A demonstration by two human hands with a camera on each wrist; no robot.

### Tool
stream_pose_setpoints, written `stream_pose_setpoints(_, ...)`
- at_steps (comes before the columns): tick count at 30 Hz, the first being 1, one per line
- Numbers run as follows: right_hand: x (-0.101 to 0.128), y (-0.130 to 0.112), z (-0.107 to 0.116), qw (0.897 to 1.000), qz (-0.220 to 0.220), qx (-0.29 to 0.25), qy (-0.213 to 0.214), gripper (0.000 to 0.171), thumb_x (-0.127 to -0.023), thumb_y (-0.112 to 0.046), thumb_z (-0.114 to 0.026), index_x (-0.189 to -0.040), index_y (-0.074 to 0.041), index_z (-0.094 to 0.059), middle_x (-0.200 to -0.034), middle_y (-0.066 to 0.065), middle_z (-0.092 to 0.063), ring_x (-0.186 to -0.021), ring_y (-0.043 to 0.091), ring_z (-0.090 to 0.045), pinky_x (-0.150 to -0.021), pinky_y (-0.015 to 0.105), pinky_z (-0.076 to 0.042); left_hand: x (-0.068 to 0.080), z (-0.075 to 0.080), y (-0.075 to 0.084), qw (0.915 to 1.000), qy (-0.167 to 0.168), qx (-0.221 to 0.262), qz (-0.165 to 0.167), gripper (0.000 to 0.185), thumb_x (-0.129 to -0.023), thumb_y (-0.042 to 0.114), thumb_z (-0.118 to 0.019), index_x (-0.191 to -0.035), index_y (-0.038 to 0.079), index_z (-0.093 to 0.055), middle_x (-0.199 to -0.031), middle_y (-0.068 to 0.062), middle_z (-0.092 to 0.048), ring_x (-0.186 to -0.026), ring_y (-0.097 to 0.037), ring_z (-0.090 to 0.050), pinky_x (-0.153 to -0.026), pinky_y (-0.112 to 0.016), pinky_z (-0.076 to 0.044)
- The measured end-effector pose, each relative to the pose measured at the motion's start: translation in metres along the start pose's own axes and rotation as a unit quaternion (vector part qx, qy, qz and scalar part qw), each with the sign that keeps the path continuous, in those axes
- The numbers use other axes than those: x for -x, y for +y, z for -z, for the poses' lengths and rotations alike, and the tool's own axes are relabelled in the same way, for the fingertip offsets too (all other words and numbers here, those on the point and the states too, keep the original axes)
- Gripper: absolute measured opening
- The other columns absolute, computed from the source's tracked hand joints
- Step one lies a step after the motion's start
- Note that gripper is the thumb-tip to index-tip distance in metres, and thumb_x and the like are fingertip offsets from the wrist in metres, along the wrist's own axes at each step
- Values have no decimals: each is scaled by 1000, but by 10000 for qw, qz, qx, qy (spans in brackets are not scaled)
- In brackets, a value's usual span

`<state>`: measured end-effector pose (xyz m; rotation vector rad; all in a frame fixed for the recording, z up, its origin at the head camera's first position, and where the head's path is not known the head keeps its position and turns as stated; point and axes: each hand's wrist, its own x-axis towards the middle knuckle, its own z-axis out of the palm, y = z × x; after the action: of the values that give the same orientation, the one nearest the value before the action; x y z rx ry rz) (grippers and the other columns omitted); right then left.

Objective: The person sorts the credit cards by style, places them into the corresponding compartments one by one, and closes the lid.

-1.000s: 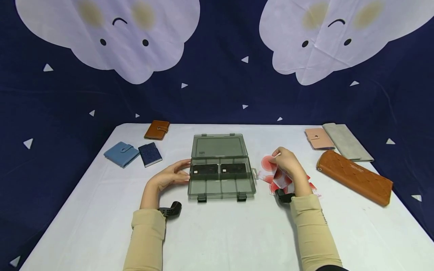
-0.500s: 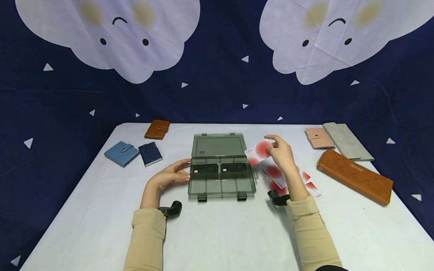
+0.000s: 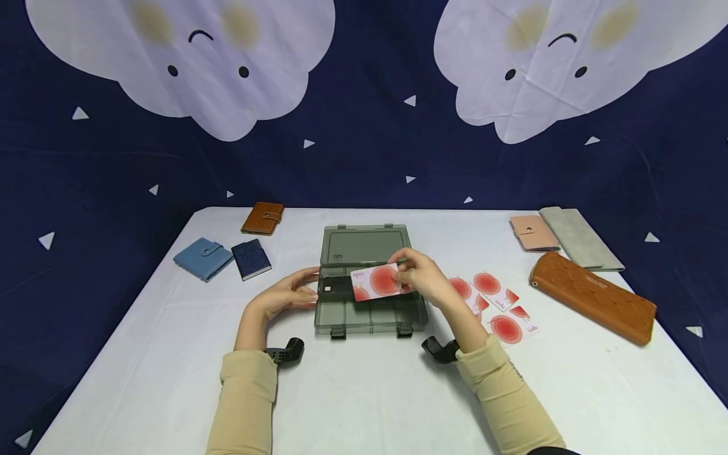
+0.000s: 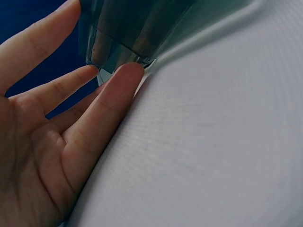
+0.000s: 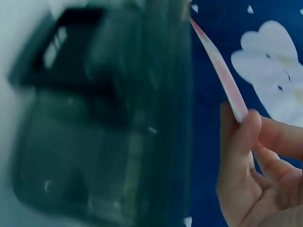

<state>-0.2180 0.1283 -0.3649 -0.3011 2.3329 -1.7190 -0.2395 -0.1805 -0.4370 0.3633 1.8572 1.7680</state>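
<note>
Two hands were at the open grey organiser box (image 3: 370, 297), which sat in the middle of the white table (image 3: 364, 392), and I took that box as my reference. My right hand (image 3: 423, 278) hovered over the box's right half and pinched a white card with a red circle (image 3: 376, 282) by its right end, thumb and fingers curled on it. The card was raised above the compartments, roughly level, its free end reaching toward the box's middle. In the right wrist view I saw the same card edge-on (image 5: 220, 71), with fingertips (image 5: 248, 130) closed on its near end and the blurred box (image 5: 99, 118) beyond it. My left hand (image 3: 284, 294) lay on the table against the box's left wall, fingers straight and relaxed; in the left wrist view two fingertips (image 4: 128, 75) touched the box's lower corner (image 4: 123, 33). A dark insert (image 3: 340, 285) lay in the box's left rear compartment. The lid (image 3: 365, 244) lay flat behind the box. To the right of the box, several more red-circle cards (image 3: 495, 303) lay spread out. Farther right lay a long tan case (image 3: 594, 297), a grey pouch (image 3: 580, 237) and a pink wallet (image 3: 533, 232). Left of the box lay a blue wallet (image 3: 203, 258), a navy wallet (image 3: 251, 258) and a brown wallet (image 3: 263, 218).
</note>
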Motion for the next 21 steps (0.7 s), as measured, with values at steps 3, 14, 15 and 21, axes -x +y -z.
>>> stream_pose_setpoints(3, 0, 1, -13, 9996, -63, 110, -233, 21, -86, 4, -57, -107, 5, -55, -75, 10, -60, -61, 16, -59, -59, 30, -55, 1, 0, 1, 10000, 28, 23, 22, 78, -83, 0, -60, -147, 1, -15, -148, -26, -16, -94, -12, -56, -86, -29, -51)
stream_pose_setpoints(14, 1, 13, -43, 9876, -292, 1429, -583, 5, -86, -2, -61, -91, -3, -59, -69, 7, -64, -58, 16, -62, -52, 28, -54, 1, -1, 2, 10000, 46, 69, -12, 78, -83, -1, -60, -147, 0, -15, -148, -26, -17, -92, -11, -57, -84, -28, -51)
stream_pose_setpoints(15, 2, 14, -44, 9853, -295, 1553, -641, 4, -87, -2, -59, -91, -4, -59, -69, 6, -64, -58, 16, -62, -51, 28, -54, 2, -1, 2, 10000, 46, 71, -12, 78, -83, -1, -60, -147, 0, -15, -148, -26, -17, -92, -11, -57, -84, -27, -51)
stream_pose_setpoints(21, 3, 18, -50, 9727, -151, 2080, -1020, 13, -90, 0, -54, -100, -5, -60, -78, 6, -66, -65, 16, -61, -57, 28, -54, 1, -1, 2, 9999, 73, 78, 4, 78, -83, -2, -59, -147, 0, -15, -147, -26, -17, -91, -10, -57, -84, -27, -51)
